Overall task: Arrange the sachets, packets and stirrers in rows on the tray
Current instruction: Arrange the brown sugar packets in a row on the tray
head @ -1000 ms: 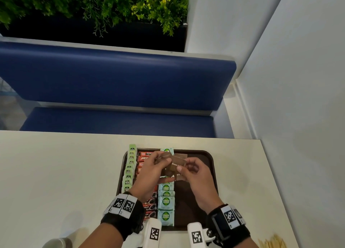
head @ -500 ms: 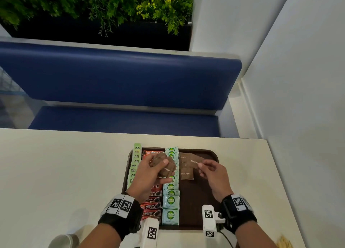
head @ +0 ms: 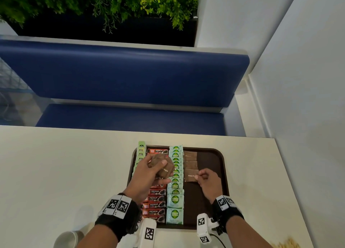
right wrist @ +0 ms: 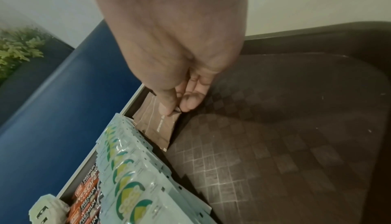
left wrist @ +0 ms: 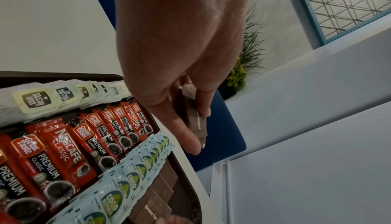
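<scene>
A dark brown tray (head: 214,161) lies on the white table. It holds rows of green tea bags (head: 141,150), red coffee sticks (head: 155,199) and pale coco sugar packets (head: 175,201). A fourth row of brown sugar sachets (head: 190,165) runs beside them. My left hand (head: 149,173) hovers over the coffee row and grips a stack of brown sachets (head: 160,163) (left wrist: 195,122). My right hand (head: 207,180) pinches the right edge of the nearest brown sachet (head: 190,175) (right wrist: 162,127), which lies on the tray.
Wooden stirrers (head: 287,245) lie at the table's near right corner. A metal cup (head: 69,238) stands at the near left. The tray's right part (right wrist: 296,135) is bare. A blue bench (head: 121,75) and a white wall (head: 308,79) border the table.
My right hand took one brown sachet from the stack in my left hand and brought it down onto the tray as the nearest in the brown row. My left hand stayed over the coffee row.
</scene>
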Motion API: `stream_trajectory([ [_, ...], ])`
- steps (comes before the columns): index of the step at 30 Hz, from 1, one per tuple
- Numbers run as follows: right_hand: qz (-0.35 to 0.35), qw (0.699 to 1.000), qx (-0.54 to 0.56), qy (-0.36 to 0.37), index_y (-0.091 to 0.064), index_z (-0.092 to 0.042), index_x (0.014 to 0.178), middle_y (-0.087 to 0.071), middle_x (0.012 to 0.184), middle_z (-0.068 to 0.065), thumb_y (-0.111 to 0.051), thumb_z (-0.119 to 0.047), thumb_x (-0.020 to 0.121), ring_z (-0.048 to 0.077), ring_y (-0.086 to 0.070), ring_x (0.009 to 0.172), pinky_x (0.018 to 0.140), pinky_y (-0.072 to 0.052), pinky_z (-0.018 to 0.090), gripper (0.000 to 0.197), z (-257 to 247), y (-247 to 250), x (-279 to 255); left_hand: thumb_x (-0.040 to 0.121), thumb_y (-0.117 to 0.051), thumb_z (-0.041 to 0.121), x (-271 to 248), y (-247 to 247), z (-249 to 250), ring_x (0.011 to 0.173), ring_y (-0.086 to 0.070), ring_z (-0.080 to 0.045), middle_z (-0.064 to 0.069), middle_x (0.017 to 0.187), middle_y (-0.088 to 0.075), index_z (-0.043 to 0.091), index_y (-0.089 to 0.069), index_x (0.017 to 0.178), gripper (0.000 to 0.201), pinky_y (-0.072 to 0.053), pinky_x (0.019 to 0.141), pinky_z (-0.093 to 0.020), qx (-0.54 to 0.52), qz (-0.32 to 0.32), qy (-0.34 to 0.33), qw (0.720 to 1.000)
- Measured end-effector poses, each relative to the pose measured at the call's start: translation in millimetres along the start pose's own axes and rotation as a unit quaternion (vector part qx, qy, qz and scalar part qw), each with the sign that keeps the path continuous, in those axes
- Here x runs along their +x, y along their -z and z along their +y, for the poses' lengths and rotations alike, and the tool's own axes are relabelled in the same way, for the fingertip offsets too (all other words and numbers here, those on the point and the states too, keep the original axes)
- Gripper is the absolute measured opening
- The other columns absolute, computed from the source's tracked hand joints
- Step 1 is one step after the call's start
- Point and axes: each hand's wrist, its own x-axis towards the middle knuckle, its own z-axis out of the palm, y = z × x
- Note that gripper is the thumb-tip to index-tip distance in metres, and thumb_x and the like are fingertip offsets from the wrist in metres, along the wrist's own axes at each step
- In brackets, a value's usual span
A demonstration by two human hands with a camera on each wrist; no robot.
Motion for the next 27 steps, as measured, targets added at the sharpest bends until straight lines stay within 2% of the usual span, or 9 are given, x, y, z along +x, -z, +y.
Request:
stream_trajectory([
  [1, 0.004, 1.000, -0.011, 0.000, -0.072, -0.017, 0.088, -0.073, 0.078, -0.003, -0.083, -0.013, 0.086, 0.007, -0.067, 0.073, 0.067, -0.047, 0.010, 0.012, -0.6, 0.3, 0.0, 0.102, -0.071, 0.010, 0.3, 0.2, 0.1, 0.100, -0.081, -0.039, -0.018, 0.118, -0.078, 0.015, -0.067, 0.127, 0.026, -0.069, 0.073, -0.048, 0.001, 0.002, 0.000, 1.000],
  [3, 0.005, 1.000, -0.024, -0.004, -0.072, -0.015, 0.089, -0.071, 0.077, -0.004, -0.083, -0.012, 0.087, 0.005, -0.066, 0.074, 0.063, -0.044, 0.007, 0.012, -1.1, 1.0, -1.3, 0.101, -0.071, 0.011, 0.9, 0.1, 0.5, 0.100, -0.081, -0.038, -0.018, 0.118, -0.078, 0.015, -0.067, 0.127, 0.027, -0.069, 0.073, -0.048, 0.003, 0.006, 0.001, 1.000],
  [12, 0.001, 0.999, -0.036, -0.014, -0.066, -0.017, 0.090, -0.071, 0.075, -0.001, -0.088, -0.016, 0.084, 0.009, -0.066, 0.070, 0.063, -0.044, 0.015, 0.023, 0.8, -0.8, 0.0, 0.101, -0.072, 0.011, 3.7, -5.5, 1.1, 0.101, -0.081, -0.038, -0.017, 0.122, -0.076, 0.014, -0.066, 0.129, 0.029, -0.069, 0.072, -0.046, 0.004, 0.007, 0.005, 1.000],
  [19, 0.018, 0.998, -0.042, -0.033, -0.064, -0.015, 0.098, -0.069, 0.079, -0.004, -0.086, -0.023, 0.087, 0.012, -0.066, 0.075, 0.063, -0.039, 0.013, 0.025, -13.6, 7.0, -8.4, 0.101, -0.073, 0.013, 2.4, -10.3, 4.4, 0.099, -0.081, -0.037, -0.016, 0.119, -0.077, 0.015, -0.066, 0.127, 0.028, -0.069, 0.073, -0.045, 0.009, 0.011, 0.005, 1.000],
  [21, 0.052, 0.998, -0.009, -0.017, -0.065, -0.015, 0.098, -0.069, 0.084, -0.003, -0.083, -0.025, 0.090, 0.017, -0.068, 0.081, 0.065, -0.041, 0.013, 0.022, -28.8, 14.3, -15.3, 0.100, -0.074, 0.013, 2.3, -12.8, 6.2, 0.098, -0.081, -0.037, -0.015, 0.117, -0.078, 0.014, -0.066, 0.127, 0.028, -0.070, 0.072, -0.044, 0.009, 0.011, 0.002, 1.000],
  [23, 0.065, 0.996, 0.059, 0.019, -0.068, -0.019, 0.097, -0.071, 0.089, -0.005, -0.082, -0.030, 0.091, 0.013, -0.069, 0.086, 0.070, -0.047, 0.014, 0.019, -53.7, 24.7, -25.4, 0.099, -0.076, 0.013, 3.1, -17.4, 6.9, 0.098, -0.081, -0.036, -0.016, 0.120, -0.077, 0.012, -0.065, 0.130, 0.033, -0.069, 0.068, -0.041, 0.007, 0.007, -0.003, 1.000],
  [25, 0.013, 0.987, 0.149, 0.060, -0.071, -0.022, 0.100, -0.074, 0.095, -0.007, -0.083, -0.037, 0.089, 0.008, -0.069, 0.092, 0.080, -0.055, 0.020, 0.022, -85.5, 34.2, -41.3, 0.097, -0.078, 0.014, 2.7, -25.4, 6.8, 0.098, -0.081, -0.034, -0.016, 0.122, -0.076, 0.011, -0.065, 0.131, 0.036, -0.068, 0.066, -0.037, 0.004, 0.004, -0.009, 1.000],
  [27, -0.060, 0.973, 0.205, 0.091, -0.070, -0.022, 0.104, -0.074, 0.099, -0.004, -0.087, -0.038, 0.084, 0.007, -0.069, 0.093, 0.084, -0.059, 0.024, 0.031, -114.9, 39.1, -58.8, 0.096, -0.079, 0.015, 1.5, -37.4, 7.3, 0.098, -0.081, -0.032, -0.016, 0.121, -0.077, 0.009, -0.066, 0.129, 0.035, -0.069, 0.068, -0.037, -0.005, -0.009, -0.019, 1.000],
])
